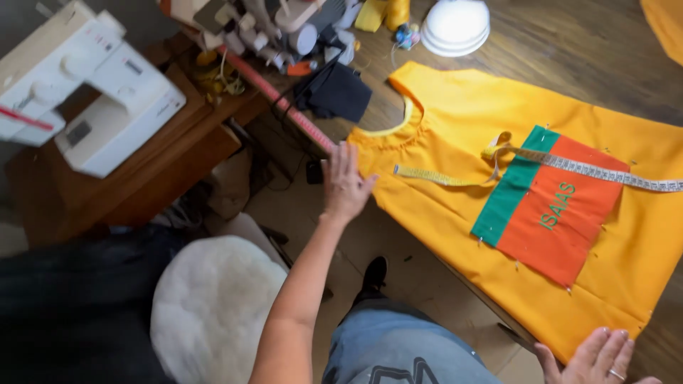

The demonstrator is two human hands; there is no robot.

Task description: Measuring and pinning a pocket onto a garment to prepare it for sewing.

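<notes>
Presently, left hand: the left hand (pixel 345 183) is open, fingers spread and pointing far, at the left shoulder edge of the yellow garment (pixel 455 135); whether it touches the cloth or hovers just off it cannot be told.
Right hand: the right hand (pixel 594 359) is open and flat at the near right corner of the garment, fingers splayed at its hem, a ring on one finger; it grips nothing.
Garment: it lies spread flat on the wooden bench (pixel 569 43), neckline to the far left, hem to the near right, part of it overhanging the bench's near edge.
Patch: an orange and green patch (pixel 551 206) with stitched green lettering sits on the middle of the garment, held by pins at its edges.
Tape: a yellow measuring tape (pixel 498 153) trails across the chest and over the far side of the patch, running off to the right.
Doing it well: judging by the two open hands at opposite corners, the cloth is being smoothed; press evenly outward, keep clear of the pins and do not drag the tape.
Around: a white sewing machine (pixel 85 89) stands on a low table at the far left, a white fluffy stool (pixel 213 306) is near left, stacked white bowls (pixel 455 25) are far.
</notes>
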